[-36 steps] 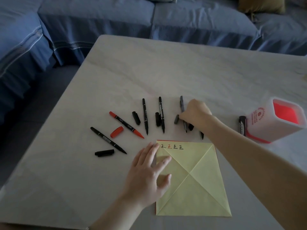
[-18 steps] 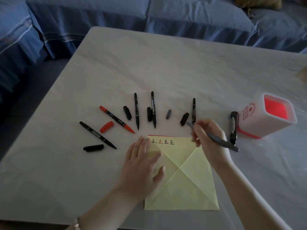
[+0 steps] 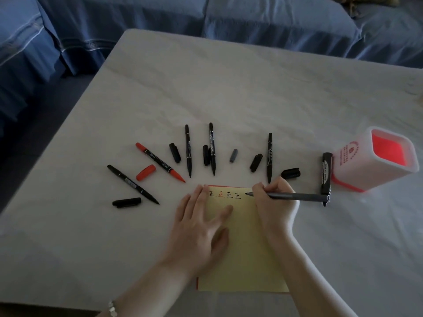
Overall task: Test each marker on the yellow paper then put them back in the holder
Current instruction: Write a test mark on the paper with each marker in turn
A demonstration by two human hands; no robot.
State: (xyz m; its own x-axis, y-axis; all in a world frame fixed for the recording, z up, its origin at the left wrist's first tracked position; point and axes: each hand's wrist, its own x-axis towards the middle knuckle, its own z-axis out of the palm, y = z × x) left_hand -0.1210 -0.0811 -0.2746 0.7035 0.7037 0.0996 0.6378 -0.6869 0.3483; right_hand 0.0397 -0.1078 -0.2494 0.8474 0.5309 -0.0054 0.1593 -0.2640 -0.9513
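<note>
Grey marker (image 3: 295, 196) sits pinched in the right hand (image 3: 273, 202), tip at the yellow paper (image 3: 242, 259) to test it; the left hand (image 3: 201, 227) lies flat, pinning the sheet.

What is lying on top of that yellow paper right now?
On the yellow paper a left hand lies flat, a right hand holds a grey marker tip-down, and four small written marks show. Anything written beneath the hands is hidden.

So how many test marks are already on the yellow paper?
4, in a row along the top edge of the yellow paper: black, red, black, black. The right hand has the grey marker tip just right of them; more may be hidden under the hands.
</note>
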